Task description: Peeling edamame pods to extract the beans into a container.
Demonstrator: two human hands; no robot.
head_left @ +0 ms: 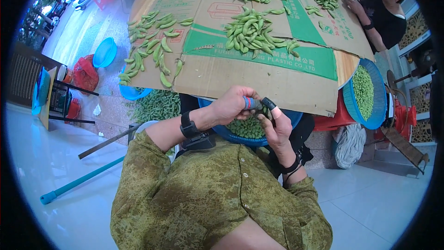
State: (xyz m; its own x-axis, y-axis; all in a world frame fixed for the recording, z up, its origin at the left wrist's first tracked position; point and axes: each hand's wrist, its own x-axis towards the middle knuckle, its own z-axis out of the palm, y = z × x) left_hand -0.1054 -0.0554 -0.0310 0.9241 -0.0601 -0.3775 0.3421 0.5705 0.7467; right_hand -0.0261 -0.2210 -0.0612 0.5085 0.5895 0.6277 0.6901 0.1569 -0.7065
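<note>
My left hand (230, 105) and my right hand (277, 129) meet just below the table's near edge, fingers pinched together. Between the fingertips is a green soybean pod (264, 111), mostly hidden by them. A blue and grey wrap covers a finger of the left hand, and black tape covers one on the right. Directly beneath, a blue basin (222, 132) in my lap holds shelled green beans (247, 128). On the cardboard ahead lies a pile of soybean pods (249, 32), with more pods (155, 46) scattered to the left.
Flattened cardboard (222, 76) covers the table. At its right edge stands a blue basket (383, 106) of shelled beans. Pods (157, 107) lie heaped on the floor at left, near a teal pole (83, 180). A co-worker (384, 14) sits at far right; another person's arm shows at the far left.
</note>
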